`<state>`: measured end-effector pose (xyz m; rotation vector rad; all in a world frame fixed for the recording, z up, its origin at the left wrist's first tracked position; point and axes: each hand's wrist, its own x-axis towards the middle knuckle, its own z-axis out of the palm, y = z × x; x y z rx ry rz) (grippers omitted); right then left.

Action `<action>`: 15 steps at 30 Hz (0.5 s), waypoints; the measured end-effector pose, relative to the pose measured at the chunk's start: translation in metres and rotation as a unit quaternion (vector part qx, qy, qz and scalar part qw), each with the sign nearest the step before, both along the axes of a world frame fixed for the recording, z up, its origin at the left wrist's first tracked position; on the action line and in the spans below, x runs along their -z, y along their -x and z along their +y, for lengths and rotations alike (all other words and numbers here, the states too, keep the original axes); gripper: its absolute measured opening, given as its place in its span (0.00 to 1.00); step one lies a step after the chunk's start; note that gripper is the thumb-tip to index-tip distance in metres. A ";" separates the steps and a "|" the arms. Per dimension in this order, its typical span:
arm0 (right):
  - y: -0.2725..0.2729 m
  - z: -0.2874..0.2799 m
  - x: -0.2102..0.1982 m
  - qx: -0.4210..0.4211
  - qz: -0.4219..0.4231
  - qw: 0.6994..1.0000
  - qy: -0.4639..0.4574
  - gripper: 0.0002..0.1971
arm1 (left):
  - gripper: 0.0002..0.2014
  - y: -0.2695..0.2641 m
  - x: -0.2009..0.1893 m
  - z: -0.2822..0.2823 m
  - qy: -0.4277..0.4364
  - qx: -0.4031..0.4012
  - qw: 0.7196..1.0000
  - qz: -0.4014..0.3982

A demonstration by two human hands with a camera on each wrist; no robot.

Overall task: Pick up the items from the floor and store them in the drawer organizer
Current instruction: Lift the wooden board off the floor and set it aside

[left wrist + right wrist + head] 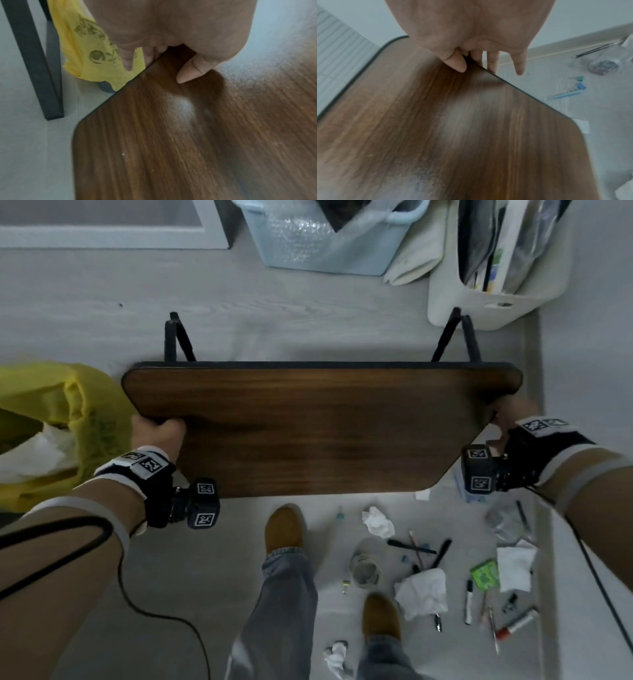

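Note:
A small dark wooden table with black metal legs is held over the floor by both hands. My left hand grips its left edge, thumb on top and fingers underneath. My right hand grips the right edge the same way, thumb on the wood. Scattered on the floor below are markers, a red-capped marker, crumpled tissues, a roll of tape, a green packet, binder clips and a blue pen. No drawer organizer is in view.
A yellow plastic bag sits at the left beside the table. A pale blue basket and a white bin of papers stand at the back. My two feet in brown shoes stand among the litter. A cable trails from my left arm.

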<state>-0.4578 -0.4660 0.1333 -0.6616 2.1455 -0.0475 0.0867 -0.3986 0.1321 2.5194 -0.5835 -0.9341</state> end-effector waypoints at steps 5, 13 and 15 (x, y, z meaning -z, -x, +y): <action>-0.020 -0.033 -0.012 0.053 -0.008 0.992 0.116 0.33 | 0.23 0.003 -0.013 -0.033 -0.013 -0.036 0.998 -0.040; -0.052 -0.047 0.025 -0.030 0.006 0.978 0.207 0.28 | 0.42 -0.029 0.045 -0.059 0.038 -0.019 0.996 -0.081; -0.055 -0.052 0.029 -0.055 0.021 0.973 0.223 0.31 | 0.43 -0.038 0.057 -0.067 0.036 0.000 0.997 -0.073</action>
